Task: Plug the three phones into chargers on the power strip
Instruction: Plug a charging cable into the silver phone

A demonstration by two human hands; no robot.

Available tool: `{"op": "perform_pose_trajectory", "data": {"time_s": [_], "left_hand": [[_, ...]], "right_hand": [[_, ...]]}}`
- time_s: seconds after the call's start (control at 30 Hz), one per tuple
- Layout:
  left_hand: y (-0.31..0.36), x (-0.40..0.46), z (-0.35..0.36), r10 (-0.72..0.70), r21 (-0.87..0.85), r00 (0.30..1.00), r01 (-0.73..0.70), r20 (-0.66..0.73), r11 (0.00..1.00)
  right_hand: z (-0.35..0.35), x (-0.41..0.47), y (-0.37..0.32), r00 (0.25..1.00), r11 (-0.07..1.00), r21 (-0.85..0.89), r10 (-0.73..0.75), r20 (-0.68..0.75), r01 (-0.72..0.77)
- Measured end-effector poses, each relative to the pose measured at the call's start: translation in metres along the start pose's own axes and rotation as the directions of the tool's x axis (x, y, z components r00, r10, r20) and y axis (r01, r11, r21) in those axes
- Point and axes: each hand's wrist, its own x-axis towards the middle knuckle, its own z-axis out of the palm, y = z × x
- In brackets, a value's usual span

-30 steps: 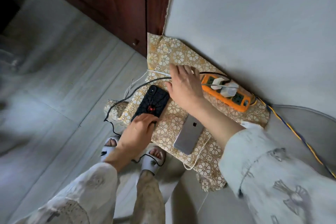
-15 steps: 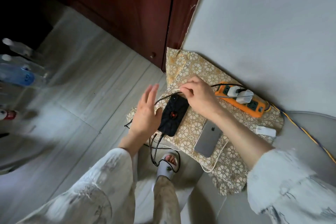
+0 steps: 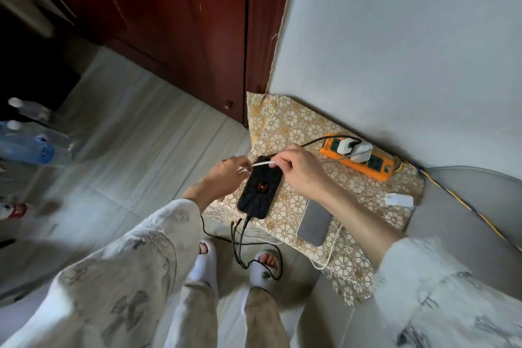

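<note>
An orange power strip lies by the wall on a gold patterned cloth, with two white chargers plugged into it. A black phone with a red spider case lies face down, a black cable in its lower end. A silver phone lies to its right with a white cable. My left hand and my right hand both pinch a white cable stretched between them above the black phone. A loose white charger rests near the cloth's right edge.
A dark red wooden door and a grey wall meet behind the cloth. Plastic bottles stand at the left on the pale floor. A yellow-and-blue cord runs right from the strip. My slippered feet stand under tangled black cables.
My left hand left the black phone and came up to meet the right. Both now hold the white cable above the phone. The view has tilted up.
</note>
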Motion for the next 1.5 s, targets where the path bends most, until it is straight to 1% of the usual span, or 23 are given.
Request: {"op": "perform_pose_trajectory", "data": {"time_s": [0.13, 0.23, 0.27, 0.33, 0.4, 0.43, 0.5, 0.53, 0.6, 0.67, 0.7, 0.77, 0.83, 0.9, 0.97, 1.03, 1.07, 1.17, 1.23, 1.33, 1.43, 1.5], "left_hand": [[-0.042, 0.017, 0.01, -0.028, 0.061, 0.997, 0.033, -0.077, 0.998], [-0.066, 0.032, 0.017, -0.02, 0.063, 0.99, 0.029, -0.137, 0.998], [-0.071, 0.036, 0.018, -0.02, 0.034, 0.986, 0.026, -0.168, 0.999], [-0.084, 0.046, 0.018, -0.076, -0.104, 0.973, 0.055, -0.218, 0.993], [-0.095, 0.054, 0.019, -0.144, -0.221, 0.961, 0.092, -0.234, 0.971], [-0.1, 0.059, 0.019, -0.156, -0.237, 0.958, 0.098, -0.242, 0.967], [-0.11, 0.067, 0.019, -0.134, -0.223, 0.959, 0.078, -0.251, 0.972], [-0.117, 0.07, 0.018, -0.103, -0.183, 0.966, 0.06, -0.236, 0.981], [-0.141, 0.074, 0.018, -0.052, -0.052, 0.987, 0.045, -0.154, 0.998], [-0.167, 0.07, 0.015, -0.049, 0.048, 0.994, 0.054, -0.094, 0.997], [-0.179, 0.067, 0.013, -0.04, 0.083, 0.995, 0.048, -0.091, 0.995], [-0.195, 0.062, 0.013, 0.023, 0.126, 0.993, -0.008, -0.118, 0.992], [-0.195, 0.059, 0.016, 0.055, 0.085, 0.985, -0.041, -0.166, 0.996], [-0.191, 0.057, 0.021, 0.011, -0.031, 0.978, -0.018, -0.21, 0.999], [-0.19, 0.056, 0.027, -0.032, -0.101, 0.978, 0.011, -0.208, 0.995], [-0.196, 0.057, 0.03, -0.049, -0.092, 0.985, 0.034, -0.163, 0.995], [-0.199, 0.06, 0.029, -0.046, -0.079, 0.986, 0.033, -0.163, 0.996], [-0.21, 0.077, 0.029, -0.027, -0.067, 0.977, 0.013, -0.212, 0.998], [-0.216, 0.088, 0.035, -0.046, -0.034, 0.982, 0.04, -0.183, 0.999], [-0.229, 0.094, 0.052, -0.126, 0.008, 0.99, 0.127, -0.061, 0.992], [-0.244, 0.092, 0.066, -0.157, 0.04, 0.987, 0.155, 0.041, 0.987], [-0.253, 0.09, 0.07, -0.167, 0.075, 0.982, 0.161, 0.091, 0.984]], "right_hand": [[0.015, 0.01, 0.003, 1.0, 1.0, -0.022, -0.009, -0.028, 0.008], [0.023, 0.022, 0.006, 0.995, 0.996, -0.085, -0.024, -0.096, 0.016], [0.025, 0.026, 0.006, 0.993, 0.994, -0.111, -0.036, -0.112, 0.024], [0.032, 0.035, 0.005, 0.994, 0.982, -0.187, -0.042, -0.102, 0.022], [0.041, 0.042, 0.004, 0.999, 0.954, -0.299, -0.025, -0.039, 0.013], [0.048, 0.047, 0.003, 1.0, 0.938, -0.345, -0.017, -0.004, 0.015], [0.059, 0.056, -0.001, 0.998, 0.916, -0.401, -0.007, 0.055, 0.029], [0.064, 0.063, -0.004, 0.997, 0.908, -0.416, -0.011, 0.079, 0.043], [0.074, 0.078, -0.008, 0.994, 0.901, -0.428, -0.029, 0.108, 0.073], [0.08, 0.088, -0.01, 0.994, 0.908, -0.413, -0.031, 0.104, 0.071], [0.082, 0.092, -0.009, 0.994, 0.914, -0.401, -0.023, 0.103, 0.063], [0.086, 0.095, -0.007, 0.994, 0.924, -0.381, -0.003, 0.109, 0.044], [0.088, 0.092, -0.006, 0.993, 0.934, -0.357, 0.02, 0.117, 0.023], [0.09, 0.088, -0.009, 0.991, 0.937, -0.35, 0.037, 0.126, 0.01], [0.093, 0.086, -0.012, 0.989, 0.922, -0.386, 0.044, 0.138, 0.012], [0.096, 0.09, -0.014, 0.986, 0.89, -0.455, 0.055, 0.157, 0.023], [0.097, 0.094, -0.014, 0.983, 0.875, -0.484, 0.062, 0.17, 0.028], [0.106, 0.11, -0.013, 0.977, 0.835, -0.546, 0.061, 0.203, 0.061], [0.115, 0.118, -0.011, 0.974, 0.804, -0.586, 0.045, 0.222, 0.097], [0.132, 0.124, -0.014, 0.956, 0.737, -0.655, 0.043, 0.291, 0.167], [0.148, 0.128, -0.016, 0.896, 0.665, -0.683, 0.045, 0.441, 0.303], [0.15, 0.13, -0.015, 0.861, 0.674, -0.663, 0.078, 0.503, 0.326]]}}
